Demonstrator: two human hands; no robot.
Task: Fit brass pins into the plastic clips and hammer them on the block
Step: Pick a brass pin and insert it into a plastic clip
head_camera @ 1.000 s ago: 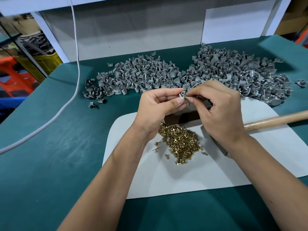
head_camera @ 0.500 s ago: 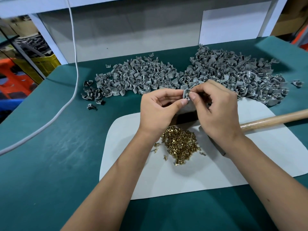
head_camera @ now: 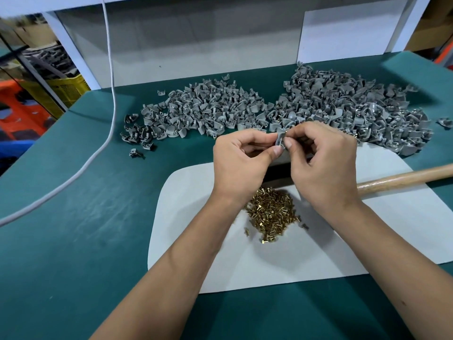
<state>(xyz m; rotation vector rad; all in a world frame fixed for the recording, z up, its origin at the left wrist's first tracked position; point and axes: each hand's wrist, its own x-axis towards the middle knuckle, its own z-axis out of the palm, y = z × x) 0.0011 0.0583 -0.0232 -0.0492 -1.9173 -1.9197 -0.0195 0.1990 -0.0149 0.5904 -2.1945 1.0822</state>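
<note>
My left hand (head_camera: 241, 165) pinches a small grey plastic clip (head_camera: 279, 139) between thumb and fingers, above the table's middle. My right hand (head_camera: 323, 163) meets it from the right, thumb and forefinger pinched at the clip's edge on a brass pin that barely shows. A heap of brass pins (head_camera: 270, 213) lies on the pale mat (head_camera: 196, 241) below my wrists. The block (head_camera: 279, 169) is mostly hidden behind my hands. A wooden hammer handle (head_camera: 404, 179) lies on the mat to the right.
Two large piles of grey clips spread across the green table (head_camera: 73, 241): one at centre left (head_camera: 201, 114), one at the right (head_camera: 355, 106). A white cable (head_camera: 107, 133) hangs down and trails off left. A white panel stands behind the piles.
Both hands stay together on the clip and have barely moved. The camera view has shifted slightly.
</note>
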